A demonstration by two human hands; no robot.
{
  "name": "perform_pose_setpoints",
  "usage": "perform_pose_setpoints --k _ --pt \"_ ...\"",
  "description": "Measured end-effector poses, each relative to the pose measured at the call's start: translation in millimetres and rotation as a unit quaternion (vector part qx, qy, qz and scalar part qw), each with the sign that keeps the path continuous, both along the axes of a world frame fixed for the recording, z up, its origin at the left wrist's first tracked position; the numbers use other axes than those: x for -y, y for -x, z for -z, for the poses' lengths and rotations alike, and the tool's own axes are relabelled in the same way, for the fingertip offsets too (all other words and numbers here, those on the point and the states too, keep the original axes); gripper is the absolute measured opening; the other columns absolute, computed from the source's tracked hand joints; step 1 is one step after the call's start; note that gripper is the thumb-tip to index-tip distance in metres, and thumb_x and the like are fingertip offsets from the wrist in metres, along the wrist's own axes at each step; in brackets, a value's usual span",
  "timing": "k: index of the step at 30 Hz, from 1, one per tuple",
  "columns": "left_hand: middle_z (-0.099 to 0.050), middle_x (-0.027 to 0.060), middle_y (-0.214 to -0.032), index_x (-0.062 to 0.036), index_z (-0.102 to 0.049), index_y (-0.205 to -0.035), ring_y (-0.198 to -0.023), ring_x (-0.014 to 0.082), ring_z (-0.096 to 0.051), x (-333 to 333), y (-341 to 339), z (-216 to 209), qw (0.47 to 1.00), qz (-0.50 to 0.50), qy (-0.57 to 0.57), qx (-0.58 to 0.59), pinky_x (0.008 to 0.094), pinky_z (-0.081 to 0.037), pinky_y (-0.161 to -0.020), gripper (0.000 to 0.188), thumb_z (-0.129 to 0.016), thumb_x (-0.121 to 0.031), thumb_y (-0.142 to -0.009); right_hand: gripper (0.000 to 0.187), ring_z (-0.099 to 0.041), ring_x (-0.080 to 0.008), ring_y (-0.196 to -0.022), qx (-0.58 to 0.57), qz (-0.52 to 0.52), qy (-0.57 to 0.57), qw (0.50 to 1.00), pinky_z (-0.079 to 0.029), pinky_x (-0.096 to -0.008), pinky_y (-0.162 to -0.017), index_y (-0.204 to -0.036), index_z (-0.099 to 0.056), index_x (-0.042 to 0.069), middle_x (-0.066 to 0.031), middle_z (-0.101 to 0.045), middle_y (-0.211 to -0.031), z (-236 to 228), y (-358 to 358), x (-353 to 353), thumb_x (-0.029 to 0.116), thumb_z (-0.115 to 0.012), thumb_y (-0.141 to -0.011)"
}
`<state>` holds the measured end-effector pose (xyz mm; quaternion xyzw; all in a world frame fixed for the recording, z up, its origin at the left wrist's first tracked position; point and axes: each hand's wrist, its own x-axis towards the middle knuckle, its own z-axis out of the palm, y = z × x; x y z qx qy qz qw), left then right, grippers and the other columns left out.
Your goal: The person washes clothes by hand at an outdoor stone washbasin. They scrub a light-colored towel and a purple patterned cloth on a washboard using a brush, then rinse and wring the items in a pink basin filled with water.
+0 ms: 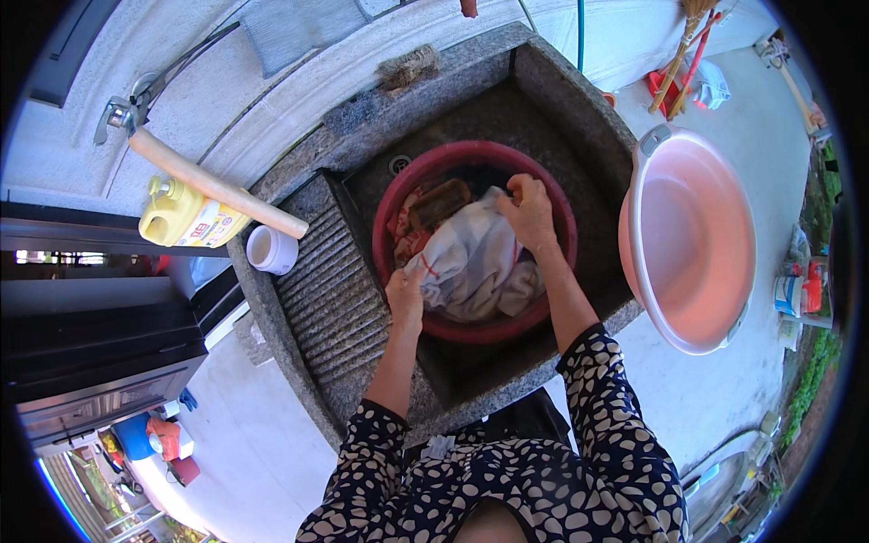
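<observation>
A white cloth [471,258] with thin red lines lies bunched in a dark red basin [385,231]. At the basin's near left rim, my left hand [405,299] is closed on the cloth's left edge. On the upper right side, my right hand [529,213] pinches the same cloth, its fingers curled. A brown oblong block [441,204], perhaps a scrubbing brush, rests behind the cloth. Beside it shows some reddish patterned fabric [407,226]. Darker contents lie at the basin's back, too dim to name.
The basin stands in a stone sink [579,90] with a ridged washboard [330,281] at left. A white cup [272,250], a yellow jug [186,217] and a tap [118,116] with a pale hose [213,185] are farther left. A pink tub [697,235] stands at right.
</observation>
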<state>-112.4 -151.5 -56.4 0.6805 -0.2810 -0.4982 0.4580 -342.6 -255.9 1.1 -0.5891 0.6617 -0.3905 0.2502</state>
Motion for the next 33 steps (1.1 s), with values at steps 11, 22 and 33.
perform_pose_setpoints --k 11,22,33 --pt "-0.065 0.0243 -0.099 -0.0091 -0.062 -0.102 -0.097 0.0422 -0.063 14.1 36.7 50.5 0.844 0.34 -0.157 0.385 0.0485 -0.049 -0.083 0.028 -0.049 -0.031 -0.09 0.044 -0.054 -0.0445 -0.105 -0.165 -0.076 -0.089 0.979 -0.046 -0.0492 -0.09 -0.115 -0.059 0.014 -0.0182 -0.057 -0.116 119.0 -20.5 -31.0 0.006 -0.064 -0.073" --pt "-0.062 0.0084 -0.114 -0.0109 -0.059 -0.116 -0.106 0.028 -0.061 23.8 26.7 -6.1 0.868 -0.087 0.039 -0.488 0.0413 -0.046 -0.096 0.039 -0.052 -0.04 -0.092 0.017 -0.059 -0.0294 -0.084 0.193 -0.156 0.033 0.968 -0.049 -0.0358 -0.075 -0.092 -0.059 0.006 -0.0122 -0.055 -0.09 54.4 -57.2 -67.2 0.005 -0.064 -0.075" --pt "-0.059 -0.0007 -0.09 -0.0175 -0.056 -0.095 -0.087 0.0172 -0.059 -2.1 15.1 38.8 0.744 0.124 0.146 -0.64 0.0375 -0.051 -0.083 0.041 -0.044 -0.057 -0.096 0.022 -0.062 -0.0329 -0.067 -0.023 -0.117 0.116 0.986 -0.051 -0.0427 -0.062 -0.075 -0.062 0.011 -0.0094 -0.062 -0.071 -5.9 -143.6 -115.7 0.03 -0.075 -0.072"
